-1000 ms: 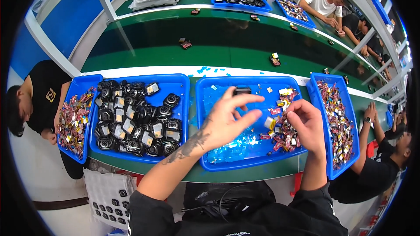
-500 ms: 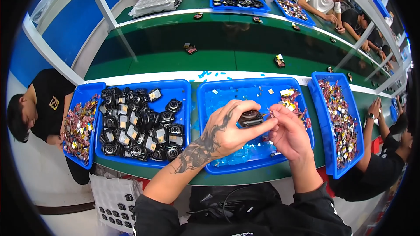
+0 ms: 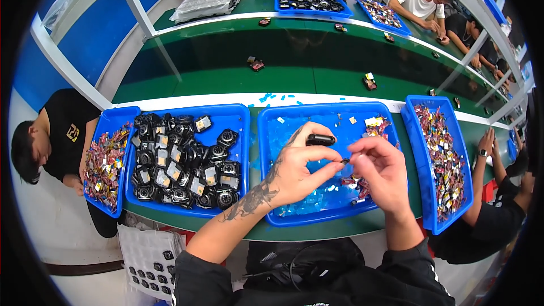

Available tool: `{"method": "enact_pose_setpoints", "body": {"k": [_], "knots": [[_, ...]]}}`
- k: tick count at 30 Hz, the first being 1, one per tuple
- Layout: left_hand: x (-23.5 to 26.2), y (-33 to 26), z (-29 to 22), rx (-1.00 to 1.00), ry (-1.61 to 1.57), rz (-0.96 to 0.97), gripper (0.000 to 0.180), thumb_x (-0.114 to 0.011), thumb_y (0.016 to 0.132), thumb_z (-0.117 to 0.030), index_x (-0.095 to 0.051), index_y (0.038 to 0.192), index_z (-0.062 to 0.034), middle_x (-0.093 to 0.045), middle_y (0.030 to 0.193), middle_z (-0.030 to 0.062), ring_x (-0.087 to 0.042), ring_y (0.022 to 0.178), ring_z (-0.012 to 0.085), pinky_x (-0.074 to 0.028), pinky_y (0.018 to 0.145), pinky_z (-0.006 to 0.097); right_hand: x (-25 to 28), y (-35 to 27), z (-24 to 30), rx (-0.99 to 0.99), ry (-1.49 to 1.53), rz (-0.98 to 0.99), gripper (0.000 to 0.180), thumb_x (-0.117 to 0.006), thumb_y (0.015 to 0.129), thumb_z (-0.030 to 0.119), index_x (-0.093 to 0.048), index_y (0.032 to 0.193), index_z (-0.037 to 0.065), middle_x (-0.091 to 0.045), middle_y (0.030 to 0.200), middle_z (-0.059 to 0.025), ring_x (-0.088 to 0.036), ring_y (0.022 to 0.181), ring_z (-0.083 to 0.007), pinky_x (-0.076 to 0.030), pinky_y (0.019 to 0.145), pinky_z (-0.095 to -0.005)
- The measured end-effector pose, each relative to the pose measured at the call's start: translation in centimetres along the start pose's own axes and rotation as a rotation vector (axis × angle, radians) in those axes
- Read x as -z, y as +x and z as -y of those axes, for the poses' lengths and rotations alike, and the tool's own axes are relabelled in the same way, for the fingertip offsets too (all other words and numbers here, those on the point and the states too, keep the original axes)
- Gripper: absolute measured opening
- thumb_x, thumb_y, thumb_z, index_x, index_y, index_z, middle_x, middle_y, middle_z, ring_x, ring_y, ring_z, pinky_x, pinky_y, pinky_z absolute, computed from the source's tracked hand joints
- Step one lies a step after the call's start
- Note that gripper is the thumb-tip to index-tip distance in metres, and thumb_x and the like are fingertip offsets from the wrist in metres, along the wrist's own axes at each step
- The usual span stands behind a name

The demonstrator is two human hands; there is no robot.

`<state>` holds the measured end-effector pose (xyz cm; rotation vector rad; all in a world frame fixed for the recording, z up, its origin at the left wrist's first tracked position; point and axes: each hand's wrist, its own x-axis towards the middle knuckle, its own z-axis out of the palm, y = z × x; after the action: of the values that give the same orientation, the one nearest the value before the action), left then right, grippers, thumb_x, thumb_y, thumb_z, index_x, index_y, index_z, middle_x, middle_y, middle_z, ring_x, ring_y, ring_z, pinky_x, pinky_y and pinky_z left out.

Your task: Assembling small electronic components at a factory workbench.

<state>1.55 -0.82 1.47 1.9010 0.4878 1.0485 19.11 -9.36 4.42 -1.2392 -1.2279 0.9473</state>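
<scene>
My left hand (image 3: pixel 303 170), tattooed at the wrist and forearm, is closed around a black watch case (image 3: pixel 321 140), which now shows its long narrow side. Its thumb and a fingertip also meet at a tiny dark piece (image 3: pixel 345 161). Right beside that piece are the curled fingers of my right hand (image 3: pixel 381 173); whether they grip it too is partly hidden. Both hands hover over a blue tray (image 3: pixel 277 220) holding blue film scraps and small parts with red and yellow bits.
Left of it, a blue tray (image 3: pixel 245 130) holds many black watch cases (image 3: pixel 175 161). Trays of red-and-yellow parts stand at the far left (image 3: pixel 107 164) and right (image 3: pixel 445 164). Beyond runs a green conveyor (image 3: pixel 306 79) carrying scattered parts. Co-workers sit around.
The watch case has turned from its glossy face to its side and moved up off the left thumb. My fingertips have shifted slightly down to the tiny piece. Belt parts have slid right.
</scene>
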Motion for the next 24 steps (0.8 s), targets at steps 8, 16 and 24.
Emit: {"method": "enact_pose_setpoints", "body": {"k": [8, 16, 24], "knots": [[0.3, 0.2, -0.2, -0.026, 0.043, 0.067, 0.010, -0.076, 0.077, -0.011, -0.071, 0.085, -0.0067, -0.055, 0.106, 0.0121, -0.057, 0.103, 0.0270, -0.049, 0.086, 0.037, 2.0, 2.0, 0.1, -0.183, 0.018, 0.221, 0.006, -0.064, 0.086, 0.004, -0.062, 0.081, 0.000, -0.059, 0.073, 0.0010, -0.052, 0.066, -0.0035, -0.041, 0.061, -0.0183], [0.2, 0.2, 0.2, 0.081, 0.009, 0.074, 0.010, -0.076, 0.076, -0.013, -0.072, 0.083, -0.0066, -0.055, 0.106, 0.0118, -0.057, 0.101, 0.0280, -0.048, 0.087, 0.036, 0.5, 1.4, -2.8, -0.132, -0.185, 0.039, 0.007, -0.060, 0.089, 0.005, -0.060, 0.083, 0.001, -0.055, 0.073, 0.0035, -0.046, 0.064, -0.0026, -0.038, 0.058, -0.0183], [0.0, -0.2, 0.6, 0.110, 0.086, 0.079, 0.010, -0.074, 0.077, -0.014, -0.072, 0.083, -0.0070, -0.056, 0.105, 0.0125, -0.057, 0.102, 0.0293, -0.047, 0.088, 0.038, 0.9, 1.0, -0.7, -0.200, -0.036, 0.160, 0.007, -0.062, 0.090, 0.006, -0.063, 0.089, -0.001, -0.060, 0.082, 0.0010, -0.053, 0.075, -0.0027, -0.045, 0.065, -0.0190]]}}
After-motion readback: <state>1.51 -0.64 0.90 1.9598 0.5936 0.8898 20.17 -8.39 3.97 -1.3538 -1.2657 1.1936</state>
